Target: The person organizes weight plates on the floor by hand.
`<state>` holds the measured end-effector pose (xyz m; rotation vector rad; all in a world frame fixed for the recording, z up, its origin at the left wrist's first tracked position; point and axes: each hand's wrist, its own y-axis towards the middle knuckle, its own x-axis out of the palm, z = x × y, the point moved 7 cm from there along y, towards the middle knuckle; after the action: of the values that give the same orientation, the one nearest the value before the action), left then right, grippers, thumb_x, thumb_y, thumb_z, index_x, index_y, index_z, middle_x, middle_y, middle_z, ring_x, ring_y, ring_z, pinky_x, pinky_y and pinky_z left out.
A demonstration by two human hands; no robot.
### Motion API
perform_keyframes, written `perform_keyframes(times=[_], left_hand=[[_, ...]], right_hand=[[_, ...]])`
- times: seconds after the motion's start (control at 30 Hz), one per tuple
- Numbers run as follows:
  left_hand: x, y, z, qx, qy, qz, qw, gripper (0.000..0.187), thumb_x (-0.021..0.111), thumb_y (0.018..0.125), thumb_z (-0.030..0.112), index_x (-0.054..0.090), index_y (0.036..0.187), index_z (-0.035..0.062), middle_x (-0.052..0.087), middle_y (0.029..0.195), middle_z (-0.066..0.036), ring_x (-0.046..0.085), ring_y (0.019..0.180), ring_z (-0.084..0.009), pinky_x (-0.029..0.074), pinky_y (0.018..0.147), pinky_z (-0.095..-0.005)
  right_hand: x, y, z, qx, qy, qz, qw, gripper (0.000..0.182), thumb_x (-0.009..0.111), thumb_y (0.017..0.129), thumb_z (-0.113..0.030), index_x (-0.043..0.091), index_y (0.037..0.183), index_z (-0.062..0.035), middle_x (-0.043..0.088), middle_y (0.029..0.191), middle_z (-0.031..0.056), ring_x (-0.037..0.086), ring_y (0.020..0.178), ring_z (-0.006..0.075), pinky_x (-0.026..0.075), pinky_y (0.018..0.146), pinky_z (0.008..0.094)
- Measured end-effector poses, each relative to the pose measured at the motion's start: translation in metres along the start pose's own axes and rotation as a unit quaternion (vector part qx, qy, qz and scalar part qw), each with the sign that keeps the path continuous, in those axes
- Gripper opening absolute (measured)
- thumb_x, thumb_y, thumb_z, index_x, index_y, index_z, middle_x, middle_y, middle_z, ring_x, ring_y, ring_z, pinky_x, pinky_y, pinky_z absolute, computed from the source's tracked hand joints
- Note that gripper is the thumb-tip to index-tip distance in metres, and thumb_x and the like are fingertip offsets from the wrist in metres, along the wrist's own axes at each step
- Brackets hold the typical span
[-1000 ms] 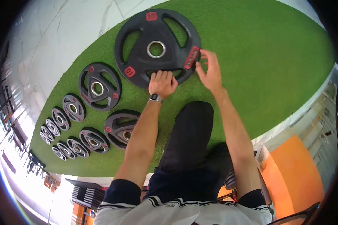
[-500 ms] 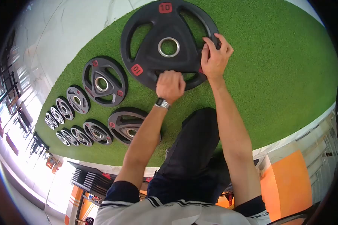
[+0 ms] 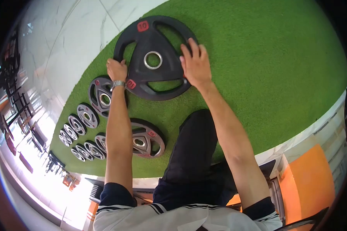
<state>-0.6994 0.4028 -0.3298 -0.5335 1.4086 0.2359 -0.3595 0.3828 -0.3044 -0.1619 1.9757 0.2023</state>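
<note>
A large black weight plate [image 3: 155, 73] with red "10" marks and a metal ring in its centre is in front of me over green turf. Wearing a metal watch, my left hand [image 3: 117, 70] is closed round the plate's left rim. On the right side of the plate rests my right hand [image 3: 197, 65], fingers bent over the rim beside a cut-out, thumb on the near face. The undersides of both grips are hidden.
Two rows of smaller plates run off to the left; the nearest are one plate [image 3: 100, 98] under my left wrist and another [image 3: 148, 138] by my left forearm. My knee [image 3: 198, 127] is on the near side. An orange block [image 3: 310, 181] stands lower right.
My left hand has moved from the plate's near cut-out to its left rim. The plate appears lower and further left in view, and my right hand still touches its right side.
</note>
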Motion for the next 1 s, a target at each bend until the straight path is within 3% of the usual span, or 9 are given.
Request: perform_keyframes(times=[0.1,0.2,0.3,0.47,0.57,0.7,0.8,0.87,1.0], left_hand=[[0.004,0.003,-0.004,0.017,0.021,-0.006,1.0,0.052,0.08,0.085,0.026,0.053,0.112,-0.0095,0.065,0.107,-0.036,0.065,0.107,-0.049,0.051,0.092,-0.0529],[-0.014,-0.018,-0.005,-0.011,-0.013,-0.02,1.0,0.048,0.081,0.081,0.02,0.052,0.105,-0.0105,0.065,0.1,-0.033,0.066,0.099,-0.0492,0.051,0.087,-0.0534],[-0.031,-0.047,-0.025,0.048,0.001,0.047,0.998,0.049,0.083,0.076,0.019,0.052,0.102,-0.0077,0.066,0.094,-0.03,0.066,0.093,-0.0489,0.052,0.082,-0.0516],[-0.124,-0.119,0.016,-0.002,-0.107,0.088,0.99,0.046,0.082,0.068,0.015,0.051,0.098,-0.0008,0.064,0.085,-0.022,0.065,0.081,-0.045,0.049,0.076,-0.0515],[-0.174,-0.155,0.059,0.015,-0.138,0.119,0.983,0.043,0.079,0.067,0.013,0.049,0.094,0.001,0.062,0.082,-0.02,0.063,0.077,-0.0437,0.048,0.073,-0.0525],[-0.229,-0.203,0.142,0.116,-0.137,0.195,0.964,0.035,0.073,0.07,0.006,0.046,0.092,0.0008,0.057,0.08,-0.02,0.059,0.071,-0.0455,0.047,0.067,-0.0507],[-0.237,-0.236,0.193,0.216,-0.145,0.184,0.948,0.036,0.074,0.066,0.0,0.046,0.089,0.0006,0.052,0.083,-0.019,0.058,0.075,-0.043,0.048,0.065,-0.05],[-0.242,-0.256,0.223,0.29,-0.167,0.205,0.92,0.036,0.074,0.064,-0.001,0.045,0.087,0.0017,0.052,0.087,-0.018,0.058,0.076,-0.0403,0.048,0.064,-0.0492],[-0.241,-0.271,0.266,0.467,-0.266,0.128,0.834,0.039,0.073,0.061,-0.001,0.046,0.088,0.0021,0.051,0.088,-0.016,0.058,0.078,-0.0376,0.049,0.064,-0.047]], right_hand=[[0.001,-0.011,-0.005,-0.011,-0.023,-0.077,0.997,0.056,0.055,0.104,-0.034,0.045,0.152,-0.0066,0.03,0.163,0.0161,0.037,0.14,0.0364,0.031,0.121,0.0489],[-0.006,-0.015,-0.004,-0.002,0.001,-0.067,0.998,0.056,0.055,0.104,-0.032,0.043,0.153,-0.007,0.029,0.164,0.0156,0.033,0.144,0.035,0.029,0.122,0.0504],[-0.012,-0.02,0.0,-0.001,0.031,-0.059,0.998,0.056,0.054,0.104,-0.03,0.042,0.154,-0.008,0.027,0.165,0.0127,0.029,0.149,0.0334,0.027,0.123,0.0521],[-0.02,-0.033,0.006,0.028,0.115,-0.052,0.992,0.054,0.05,0.102,-0.019,0.04,0.155,-0.009,0.024,0.169,0.009,0.021,0.156,0.0312,0.028,0.124,0.0522],[-0.022,-0.039,0.017,0.051,0.166,-0.034,0.984,0.055,0.05,0.1,-0.012,0.04,0.155,-0.0098,0.028,0.168,0.0092,0.027,0.154,0.0311,0.034,0.121,0.0492],[-0.044,-0.058,0.038,0.208,0.327,-0.099,0.917,0.057,0.052,0.093,0.003,0.048,0.149,-0.009,0.048,0.155,0.0156,0.048,0.14,0.0368,0.044,0.113,0.0459],[-0.104,-0.045,0.056,0.182,0.381,0.022,0.906,0.061,0.057,0.087,0.008,0.051,0.146,-0.0082,0.051,0.15,0.0199,0.051,0.136,0.0397,0.044,0.112,0.0463],[-0.196,-0.014,0.042,0.08,0.306,0.149,0.937,0.069,0.063,0.079,0.012,0.053,0.144,-0.0086,0.055,0.144,0.0208,0.05,0.136,0.0395,0.041,0.114,0.0478],[-0.303,-0.004,-0.008,-0.104,0.111,0.17,0.974,0.068,0.071,0.069,0.007,0.058,0.133,-0.0091,0.062,0.13,0.0145,0.052,0.132,0.0369,0.036,0.118,0.0495]])
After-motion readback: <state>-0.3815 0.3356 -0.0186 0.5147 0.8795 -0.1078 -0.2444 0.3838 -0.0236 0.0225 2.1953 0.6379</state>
